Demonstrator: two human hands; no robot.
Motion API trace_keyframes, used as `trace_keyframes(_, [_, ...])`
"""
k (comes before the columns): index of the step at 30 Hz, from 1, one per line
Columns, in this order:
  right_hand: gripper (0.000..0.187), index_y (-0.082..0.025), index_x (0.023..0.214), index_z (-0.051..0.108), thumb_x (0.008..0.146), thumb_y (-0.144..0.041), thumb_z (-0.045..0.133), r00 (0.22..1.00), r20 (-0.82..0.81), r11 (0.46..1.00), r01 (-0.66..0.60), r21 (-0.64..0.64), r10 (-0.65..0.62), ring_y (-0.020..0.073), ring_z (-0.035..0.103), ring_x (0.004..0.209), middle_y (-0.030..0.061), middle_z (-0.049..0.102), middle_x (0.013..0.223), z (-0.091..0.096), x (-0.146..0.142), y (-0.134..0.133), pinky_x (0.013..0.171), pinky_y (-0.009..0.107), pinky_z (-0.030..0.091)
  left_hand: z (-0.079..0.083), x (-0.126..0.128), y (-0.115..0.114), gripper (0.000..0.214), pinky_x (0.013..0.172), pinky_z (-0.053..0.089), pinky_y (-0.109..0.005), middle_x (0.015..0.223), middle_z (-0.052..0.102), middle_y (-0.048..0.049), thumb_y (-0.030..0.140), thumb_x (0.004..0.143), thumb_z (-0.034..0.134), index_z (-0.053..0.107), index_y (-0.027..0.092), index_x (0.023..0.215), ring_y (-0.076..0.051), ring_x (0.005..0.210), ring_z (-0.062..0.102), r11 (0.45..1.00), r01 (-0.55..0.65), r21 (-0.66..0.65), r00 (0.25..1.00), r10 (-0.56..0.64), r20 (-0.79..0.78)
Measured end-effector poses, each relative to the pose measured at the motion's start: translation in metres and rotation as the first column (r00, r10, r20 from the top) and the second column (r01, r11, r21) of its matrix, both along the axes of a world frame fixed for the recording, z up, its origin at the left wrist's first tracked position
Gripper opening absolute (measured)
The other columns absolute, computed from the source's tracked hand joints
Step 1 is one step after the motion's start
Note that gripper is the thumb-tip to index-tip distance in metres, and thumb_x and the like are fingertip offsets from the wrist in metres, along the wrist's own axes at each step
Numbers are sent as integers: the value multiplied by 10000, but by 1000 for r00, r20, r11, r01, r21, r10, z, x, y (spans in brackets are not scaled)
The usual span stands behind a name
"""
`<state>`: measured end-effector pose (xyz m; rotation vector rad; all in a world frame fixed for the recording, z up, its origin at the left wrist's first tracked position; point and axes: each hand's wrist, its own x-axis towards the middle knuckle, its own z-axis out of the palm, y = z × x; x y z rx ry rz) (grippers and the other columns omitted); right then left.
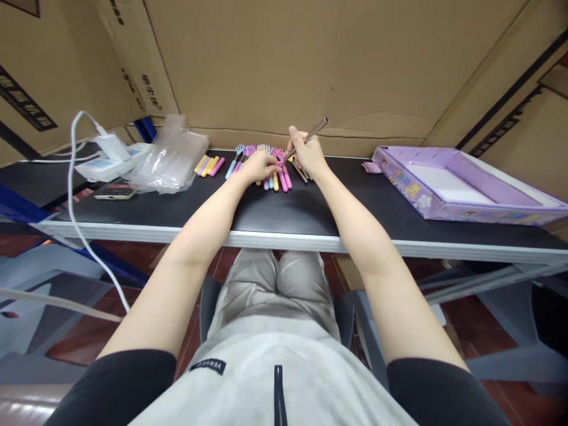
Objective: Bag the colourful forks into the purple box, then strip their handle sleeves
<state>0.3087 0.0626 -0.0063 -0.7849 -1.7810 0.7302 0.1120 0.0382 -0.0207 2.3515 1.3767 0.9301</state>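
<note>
My left hand (258,167) rests on a pile of small pastel forks (271,161) with pink, blue and yellow handles on the black table (284,207); its fingers pinch one pink piece. My right hand (307,155) is closed around a thin metal rod (310,135) that slants up to the right, its lower end at the pink piece. A few more dark metal rods (302,174) lie just right of the pile.
Loose coloured handles (208,165) and a heap of clear plastic bags (171,157) lie to the left, with a phone (113,191) and a white charger with cable (109,155). A purple box tray (461,186) sits at right. Cardboard walls stand behind.
</note>
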Motion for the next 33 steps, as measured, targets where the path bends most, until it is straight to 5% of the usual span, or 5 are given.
trace_keyframes(5, [659, -270, 852, 599, 934, -872, 853, 991, 79, 982, -89, -165, 104, 143, 629, 556, -66, 563, 601, 1, 9, -8, 496, 243, 521, -8, -9, 13, 145, 903, 553, -365, 796, 744, -44, 285, 974, 724, 817, 183, 927, -250, 888, 714, 989, -134, 55, 990, 137, -46])
trace_keyframes(11, [446, -248, 1212, 738, 1111, -682, 722, 886, 449, 991, 132, -7, -115, 268, 822, 1140, 110, 873, 1199, 5, 17, -20, 922, 396, 680, -15, -11, 16, 731, 1162, 585, -436, 1308, 840, -163, 211, 976, 658, 581, 110, 1695, -306, 1242, 781, 985, -171, 35, 984, 173, -45])
trace_keyframes(15, [402, -208, 1506, 715, 1188, -384, 544, 644, 716, 963, 199, 180, -267, 328, 711, 1446, 161, 791, 1540, 1, 28, -19, 1224, 493, 566, -17, -11, 19, 691, 1198, 597, -465, 1328, 835, -165, 235, 959, 655, 636, 115, 1639, -322, 1285, 778, 990, -142, 2, 982, 141, -128])
trace_keyframes(19, [558, -174, 1656, 666, 1124, -193, 498, 494, 834, 958, 256, 131, -246, 387, 626, 1590, 188, 697, 1693, -6, 35, -14, 1324, 630, 482, -17, -11, 20, 649, 1218, 594, -457, 1340, 836, -173, 234, 971, 645, 683, 106, 1607, -324, 1327, 773, 990, -138, -6, 978, 135, -159])
trace_keyframes(33, [659, -212, 1660, 726, 1109, -219, 365, 465, 848, 924, 377, 68, -253, 400, 537, 1691, 129, 608, 1805, -10, 25, -8, 1412, 770, 333, -14, -8, 17, 530, 1171, 606, -423, 1274, 855, -162, 232, 974, 641, 785, 110, 1469, -299, 1226, 798, 988, -155, -18, 976, 151, -159])
